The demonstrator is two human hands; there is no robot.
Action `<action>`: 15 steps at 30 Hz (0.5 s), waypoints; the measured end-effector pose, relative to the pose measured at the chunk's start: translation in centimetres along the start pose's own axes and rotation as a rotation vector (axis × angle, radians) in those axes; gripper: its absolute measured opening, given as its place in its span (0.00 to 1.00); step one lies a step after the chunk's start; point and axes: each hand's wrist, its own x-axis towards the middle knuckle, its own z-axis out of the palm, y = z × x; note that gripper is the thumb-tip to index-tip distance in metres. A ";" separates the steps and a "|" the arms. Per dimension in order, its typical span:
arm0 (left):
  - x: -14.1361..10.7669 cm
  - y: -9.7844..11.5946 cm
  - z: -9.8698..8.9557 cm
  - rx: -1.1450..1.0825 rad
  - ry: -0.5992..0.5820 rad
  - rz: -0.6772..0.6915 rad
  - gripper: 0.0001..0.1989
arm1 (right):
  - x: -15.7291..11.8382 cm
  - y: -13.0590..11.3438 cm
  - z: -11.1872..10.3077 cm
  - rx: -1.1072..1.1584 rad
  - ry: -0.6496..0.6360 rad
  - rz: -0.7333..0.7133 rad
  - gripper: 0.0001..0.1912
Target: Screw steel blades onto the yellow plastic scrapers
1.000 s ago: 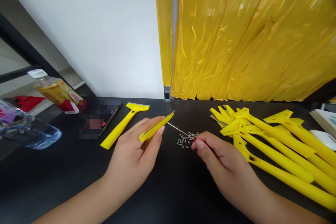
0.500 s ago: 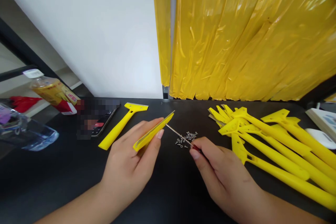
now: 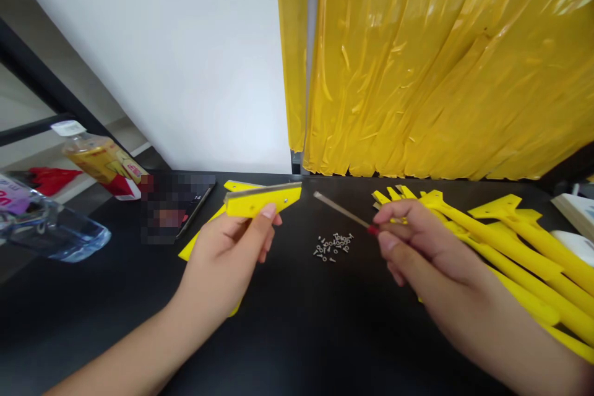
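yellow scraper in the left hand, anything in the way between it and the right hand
Nothing visible blocks the gap. Only the screwdriver held by the right hand points across it, its tip just short of the scraper. The small screws lie on the tabletop, off that line.

Two bottles, one clear [image 3: 55,223] and one with a white cap [image 3: 104,164], stand tilted at left. A phone [image 3: 197,207] lies nearby.
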 end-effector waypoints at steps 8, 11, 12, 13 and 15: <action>-0.1 -0.2 1.8 -0.468 -0.224 -0.349 0.13 | 1.7 0.5 -2.2 0.375 0.193 -0.042 0.07; -0.3 -0.7 2.4 -0.507 -0.246 -0.421 0.10 | 2.2 1.0 -1.7 0.488 0.179 -0.067 0.04; -0.3 -0.8 2.5 -0.515 -0.253 -0.441 0.11 | 2.3 1.1 -1.5 0.469 0.182 -0.085 0.06; -0.3 -1.0 2.5 -0.523 -0.254 -0.458 0.12 | 2.3 1.2 -1.3 0.444 0.184 -0.103 0.08; -0.2 -1.1 2.5 -0.541 -0.242 -0.483 0.12 | 2.3 1.3 -1.0 0.364 0.160 -0.107 0.12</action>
